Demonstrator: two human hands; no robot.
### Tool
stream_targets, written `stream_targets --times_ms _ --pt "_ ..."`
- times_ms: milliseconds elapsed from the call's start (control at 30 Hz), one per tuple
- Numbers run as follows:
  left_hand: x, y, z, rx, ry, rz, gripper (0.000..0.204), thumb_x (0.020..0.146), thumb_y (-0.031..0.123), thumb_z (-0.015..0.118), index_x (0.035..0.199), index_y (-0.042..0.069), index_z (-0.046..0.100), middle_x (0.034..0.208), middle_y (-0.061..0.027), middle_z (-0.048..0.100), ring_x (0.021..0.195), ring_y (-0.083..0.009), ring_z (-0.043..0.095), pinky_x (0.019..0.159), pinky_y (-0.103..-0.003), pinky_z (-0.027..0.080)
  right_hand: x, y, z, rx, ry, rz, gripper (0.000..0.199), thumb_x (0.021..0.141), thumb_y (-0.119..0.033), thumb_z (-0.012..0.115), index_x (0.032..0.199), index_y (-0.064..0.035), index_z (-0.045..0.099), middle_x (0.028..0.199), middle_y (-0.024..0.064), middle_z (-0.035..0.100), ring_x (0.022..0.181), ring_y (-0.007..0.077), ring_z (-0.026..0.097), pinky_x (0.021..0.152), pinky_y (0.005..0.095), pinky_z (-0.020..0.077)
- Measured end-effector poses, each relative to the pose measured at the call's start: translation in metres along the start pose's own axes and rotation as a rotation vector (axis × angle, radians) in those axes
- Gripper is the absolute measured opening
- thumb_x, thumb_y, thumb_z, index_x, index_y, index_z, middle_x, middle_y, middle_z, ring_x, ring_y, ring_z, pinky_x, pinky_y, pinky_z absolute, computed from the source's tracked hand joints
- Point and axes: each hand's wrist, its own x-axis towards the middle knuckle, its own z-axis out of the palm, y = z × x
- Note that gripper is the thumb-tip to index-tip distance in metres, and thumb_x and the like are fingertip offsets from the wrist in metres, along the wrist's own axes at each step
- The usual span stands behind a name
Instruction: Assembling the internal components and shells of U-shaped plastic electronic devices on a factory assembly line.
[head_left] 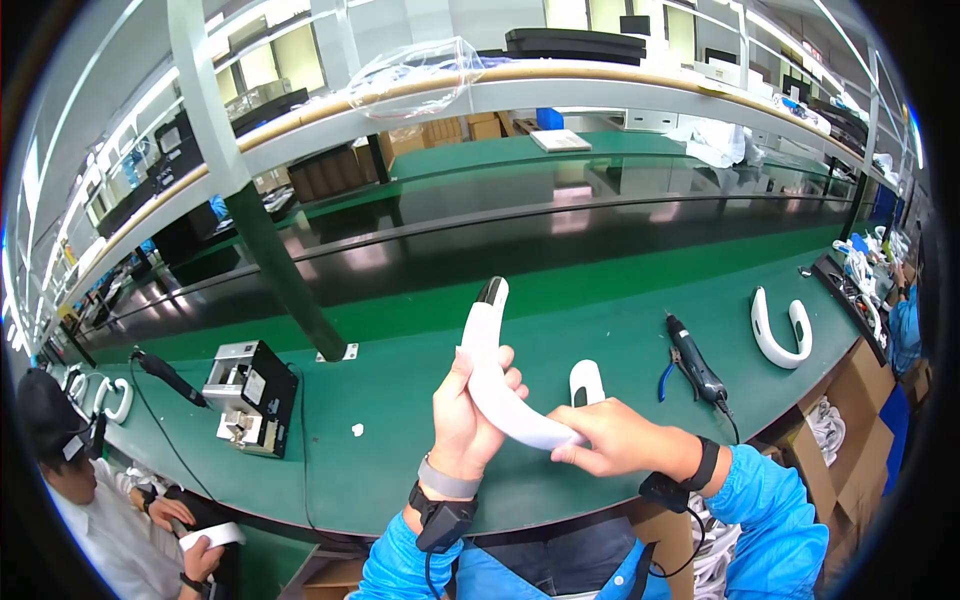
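Observation:
Both my hands hold a white U-shaped neckband device point(492, 375) above the green bench. My left hand point(465, 420) is closed around its left arm, which points up and away and has a dark patch at its tip. My right hand point(620, 440) pinches the lower curve with thumb and fingers. Beyond my right hand the device's other rounded end shows, also with a dark patch; part of that arm is hidden by the hand. To the right lie blue-handled pliers point(667, 378) and a black electric screwdriver point(695, 362) with a cord.
Another white neckband point(782, 330) lies at the right. A screw feeder box point(250, 400) and a corded screwdriver point(170, 378) are on the left. A post point(285, 270) rises behind. A co-worker point(110, 500) sits lower left. A cardboard box point(850, 430) stands at right.

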Motion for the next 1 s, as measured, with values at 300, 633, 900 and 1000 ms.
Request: stream_targets --times_ms 300,633,900,1000 --pt "-0.068 0.023 0.039 0.346 -0.021 0.233 0.063 0.098 0.045 0.036 0.146 0.005 0.036 0.069 -0.0062 0.047 0.056 -0.0179 0.045 0.056 -0.035 0.041 -0.010 -0.026 0.022 -0.635 0.592 -0.368 0.028 0.074 -0.014 0.071 0.102 -0.0199 0.072 0.090 -0.0009 0.068 0.086 0.0167 0.067 0.101 0.0465 0.0473" --pt "-0.094 0.003 0.043 0.600 -0.311 0.669 0.043 0.100 0.049 0.037 0.099 0.008 0.052 0.059 -0.0021 0.047 0.048 -0.0136 0.042 0.046 -0.027 0.037 -0.035 -0.025 0.023 -0.898 0.806 -0.512 0.017 0.083 -0.019 0.063 0.099 -0.0216 0.069 0.108 -0.0006 0.070 0.110 0.0175 0.062 0.122 0.0493 0.0110" --pt "-0.078 0.012 0.073 0.346 -0.159 0.222 0.059 0.096 0.038 0.044 0.142 0.001 0.036 0.079 -0.0060 0.048 0.064 -0.0173 0.046 0.059 -0.033 0.039 -0.051 -0.029 0.002 -0.615 0.709 -0.415 0.037 0.070 -0.035 0.080 0.098 -0.0132 0.072 0.099 0.0009 0.070 0.096 0.0216 0.067 0.105 0.0550 0.0419" --pt "-0.058 0.006 0.082 0.259 -0.315 0.118 0.060 0.091 0.033 0.054 0.138 -0.001 0.039 0.102 -0.0135 0.056 0.086 -0.0250 0.059 0.078 -0.042 0.050 -0.042 -0.042 0.013 -0.048 0.651 -0.241 0.035 0.074 -0.034 0.081 0.098 -0.0093 0.071 0.097 0.0062 0.071 0.084 0.0235 0.068 0.096 0.0425 0.0517"
